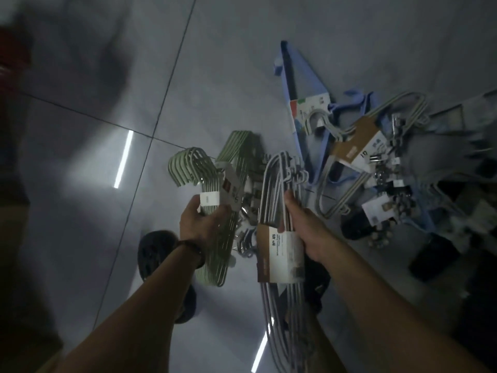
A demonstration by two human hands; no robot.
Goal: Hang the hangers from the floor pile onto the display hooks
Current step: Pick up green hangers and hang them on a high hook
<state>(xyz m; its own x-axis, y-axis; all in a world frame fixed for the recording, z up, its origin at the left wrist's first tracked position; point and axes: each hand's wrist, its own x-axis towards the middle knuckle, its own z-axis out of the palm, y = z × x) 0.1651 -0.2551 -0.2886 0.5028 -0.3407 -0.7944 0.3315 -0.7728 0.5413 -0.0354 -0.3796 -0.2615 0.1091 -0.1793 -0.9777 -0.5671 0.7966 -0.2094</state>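
Gripping is seen on both sides: a green hanger bundle (212,189) is clasped by the left hand (199,220), fingers curled round it; a grey hanger bundle (271,189) with brown label is clasped by the right hand (306,230). Both bundles are held above the tiled floor (215,76). The floor pile (357,146) is seen to the right, blue and grey hangers tangled.

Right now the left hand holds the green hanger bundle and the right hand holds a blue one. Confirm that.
One slip: the right hand holds a grey hanger bundle, not a blue one; the blue hangers lie on the floor. The left hand does hold the green hanger bundle. The head view shows it.
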